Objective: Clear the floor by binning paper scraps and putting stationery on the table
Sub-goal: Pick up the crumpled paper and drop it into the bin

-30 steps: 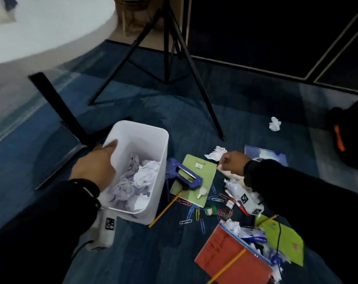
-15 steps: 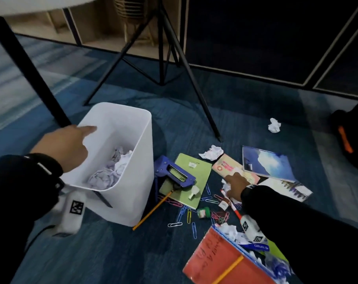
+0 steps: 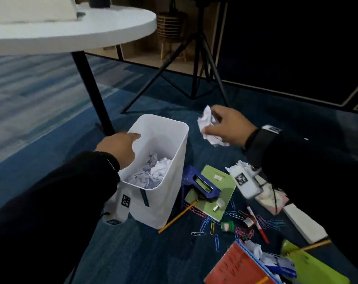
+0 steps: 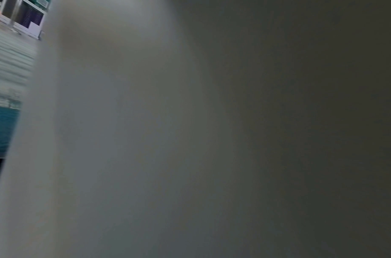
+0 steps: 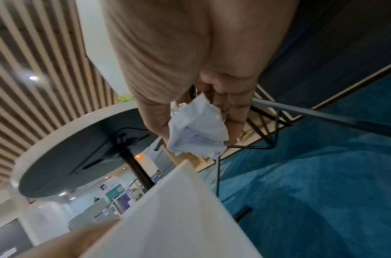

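A white plastic bin [image 3: 168, 193] stands on the blue carpet with several crumpled papers inside. My left hand [image 3: 120, 147] grips its near-left rim. My right hand [image 3: 225, 126] is in the air to the right of the bin's far corner and grips a crumpled white paper scrap [image 3: 206, 125], seen close up between the fingers [image 5: 196, 129] in the right wrist view. The bin's white wall [image 4: 124, 139] fills the left wrist view. On the floor to the right lie a blue stapler [image 3: 200, 185], a green notebook [image 3: 225, 187], a pencil [image 3: 178, 217] and scattered paper clips [image 3: 213, 226].
A round white table [image 3: 71, 31] on a black leg [image 3: 92, 93] stands behind the bin. A black tripod [image 3: 196, 58] is further back. At lower right lie a red notebook [image 3: 237, 267], a lime folder [image 3: 315, 265], a red pen [image 3: 258, 224] and another paper scrap [image 3: 238, 167].
My right hand has lifted from the stationery pile with a crumpled scrap and moved up towards the bin. My left hand has stayed on the bin's rim while the view tilted up.
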